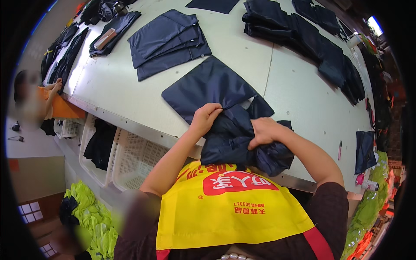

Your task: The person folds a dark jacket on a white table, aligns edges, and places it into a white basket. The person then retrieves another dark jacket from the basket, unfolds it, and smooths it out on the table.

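My left hand (206, 120) pinches a bunched navy cloth (229, 136) at the near edge of the table (123, 102); my right hand (265, 131) spreads its thumb, fingers hidden, grip unclear. Flat navy fabric (208, 82) lies just beyond, a fanned stack (167, 37) farther left.

I count one held bundle (234, 135), one yellow apron (229, 221), three white baskets (141, 158) (at least).
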Available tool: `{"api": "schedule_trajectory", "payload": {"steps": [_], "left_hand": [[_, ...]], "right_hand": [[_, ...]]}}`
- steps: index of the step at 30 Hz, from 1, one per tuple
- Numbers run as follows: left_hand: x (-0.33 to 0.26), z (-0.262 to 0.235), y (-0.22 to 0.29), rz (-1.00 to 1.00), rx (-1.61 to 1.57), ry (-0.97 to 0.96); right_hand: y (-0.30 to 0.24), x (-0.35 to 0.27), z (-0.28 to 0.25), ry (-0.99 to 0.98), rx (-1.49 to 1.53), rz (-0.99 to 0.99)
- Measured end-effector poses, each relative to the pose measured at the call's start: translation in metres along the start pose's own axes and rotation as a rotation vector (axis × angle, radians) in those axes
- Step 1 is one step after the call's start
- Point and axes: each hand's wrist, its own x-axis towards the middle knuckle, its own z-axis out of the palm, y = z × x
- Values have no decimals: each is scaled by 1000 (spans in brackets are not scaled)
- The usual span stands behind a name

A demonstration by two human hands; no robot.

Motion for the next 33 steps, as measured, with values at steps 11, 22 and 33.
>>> {"api": "schedule_trajectory", "payload": {"steps": [11,22,33], "left_hand": [[-1,25,75,520,505,-16],[-70,10,40,352,239,172],[-56,27,51,-15,575,-472]], "right_hand": [[53,35,4,76,345,198],[48,16,8,454,1442,-8],[-2,-8,-3,832,1926,65]]}}
